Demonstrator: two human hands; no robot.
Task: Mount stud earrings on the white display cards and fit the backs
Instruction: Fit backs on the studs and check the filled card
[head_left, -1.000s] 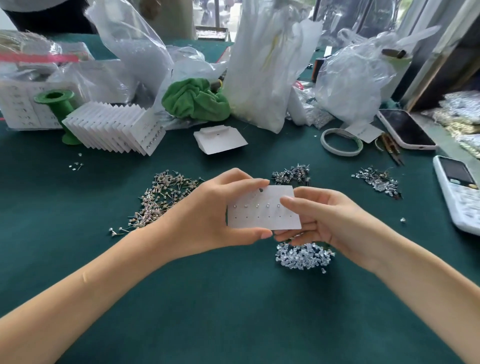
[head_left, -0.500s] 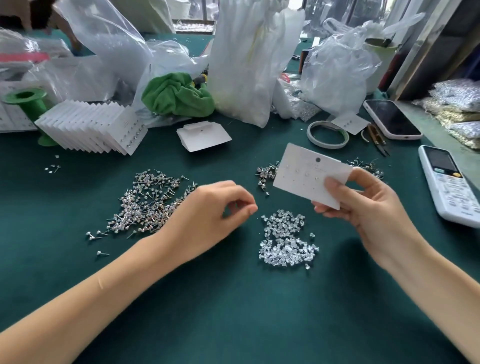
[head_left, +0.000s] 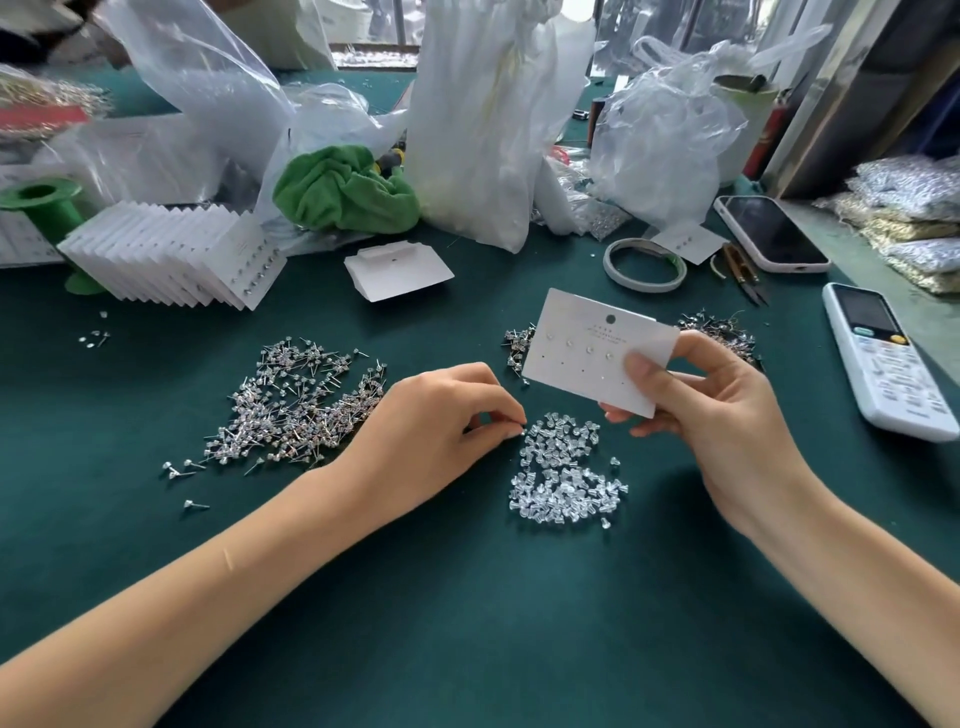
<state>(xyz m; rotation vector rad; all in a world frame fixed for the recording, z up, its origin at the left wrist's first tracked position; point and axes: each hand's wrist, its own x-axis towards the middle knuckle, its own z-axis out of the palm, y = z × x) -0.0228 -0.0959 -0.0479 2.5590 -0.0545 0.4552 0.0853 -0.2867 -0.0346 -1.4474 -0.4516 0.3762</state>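
My right hand (head_left: 727, 415) holds a white display card (head_left: 587, 348) by its right lower corner, thumb on the front, tilted above the table. Several studs sit in the card's upper row; the lower row shows bare holes. A pile of clear earring backs (head_left: 563, 475) lies on the green cloth below the card. My left hand (head_left: 436, 421) rests at that pile's upper left edge, thumb and forefinger pinched on a small clear back. A big heap of loose stud earrings (head_left: 296, 405) lies left of my left hand.
A fanned stack of filled cards (head_left: 171, 254) and a green spool (head_left: 47, 202) stand at the back left. Plastic bags, a green cloth (head_left: 343, 192), a folded card (head_left: 397, 270), a tape ring (head_left: 644, 265), scissors, a phone (head_left: 769, 234) and a remote (head_left: 883, 358) lie behind and right.
My left hand let go of the card and moved down to the pile of clear backs. My right hand carried the card up and to the right, front side showing.
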